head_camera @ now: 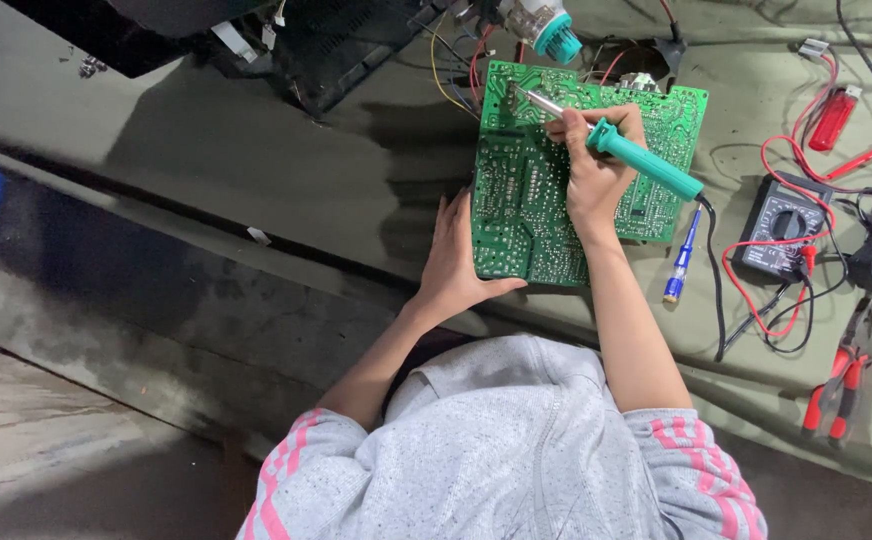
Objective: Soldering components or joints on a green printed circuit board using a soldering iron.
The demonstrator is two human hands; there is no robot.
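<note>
Soldering iron [644, 159] on circuit board [581, 175], far centre of the olive-covered bench [256, 170].

My right hand [596, 165] is clamped pen-style round the iron's teal handle; long axis runs near-right to far-left, tip pointing far-left onto the board. My left hand [456, 262] lies flat, fingers together, steadying the board's near-left edge. I judge the iron light and rigid, the board thin, stiff and fragile: hold by edges.

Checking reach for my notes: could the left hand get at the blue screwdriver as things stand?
Probably not directly: the left hand steadies the circuit board's left edge, while the blue screwdriver lies beyond the right forearm, which crosses between.
</note>
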